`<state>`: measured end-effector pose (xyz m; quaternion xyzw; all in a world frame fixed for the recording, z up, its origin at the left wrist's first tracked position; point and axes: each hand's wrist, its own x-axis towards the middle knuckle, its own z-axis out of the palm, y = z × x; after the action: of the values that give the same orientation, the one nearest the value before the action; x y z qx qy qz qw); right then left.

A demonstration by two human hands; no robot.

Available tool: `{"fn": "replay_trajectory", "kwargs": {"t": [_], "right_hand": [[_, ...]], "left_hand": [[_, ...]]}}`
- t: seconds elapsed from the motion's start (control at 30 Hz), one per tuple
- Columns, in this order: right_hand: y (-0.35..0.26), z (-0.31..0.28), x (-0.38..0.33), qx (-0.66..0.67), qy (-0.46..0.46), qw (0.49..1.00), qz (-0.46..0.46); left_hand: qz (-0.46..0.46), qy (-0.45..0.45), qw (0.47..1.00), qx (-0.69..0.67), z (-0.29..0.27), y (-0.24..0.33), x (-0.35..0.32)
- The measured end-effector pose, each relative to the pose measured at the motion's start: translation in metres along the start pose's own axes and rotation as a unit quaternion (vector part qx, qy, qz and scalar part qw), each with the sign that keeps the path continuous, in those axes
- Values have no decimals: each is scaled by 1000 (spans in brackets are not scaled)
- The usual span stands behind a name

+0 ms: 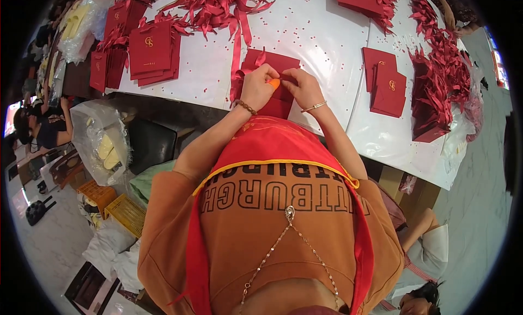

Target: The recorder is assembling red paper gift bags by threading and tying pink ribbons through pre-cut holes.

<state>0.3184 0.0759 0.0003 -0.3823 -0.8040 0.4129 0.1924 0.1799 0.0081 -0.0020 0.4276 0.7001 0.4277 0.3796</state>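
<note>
A dark red paper gift bag (289, 62) lies flat on the white table in front of me, partly hidden under both hands. My left hand (257, 89) is closed in a pinch over its middle, with a small orange piece (274, 83) at the fingertips; whether it is held or worn I cannot tell. Facing it, my right hand (305, 90) has thumb and forefinger bent together, almost touching the left fingertips. What lies between the fingertips is too small to name. A loop of red ribbon (261, 57) rises from the bag just above my left hand.
Loose red ribbons (218, 10) are heaped at the far side. Stacked red bags (150, 48) stand on the left; two flat bags (388, 91) and a row of ribboned bags (436, 97) lie to the right. Another person's hand (464, 29) is at the far right.
</note>
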Motion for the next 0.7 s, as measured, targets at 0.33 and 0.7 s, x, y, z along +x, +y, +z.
{"fn": "replay_trajectory", "kwargs": {"t": [0.33, 0.7], "right_hand": [[2, -6, 0, 46, -40, 996, 70], [3, -6, -3, 51, -31, 997, 53]], "left_hand": [[106, 21, 992, 63, 1, 4, -9], [113, -30, 989, 89, 2, 6, -1]]}}
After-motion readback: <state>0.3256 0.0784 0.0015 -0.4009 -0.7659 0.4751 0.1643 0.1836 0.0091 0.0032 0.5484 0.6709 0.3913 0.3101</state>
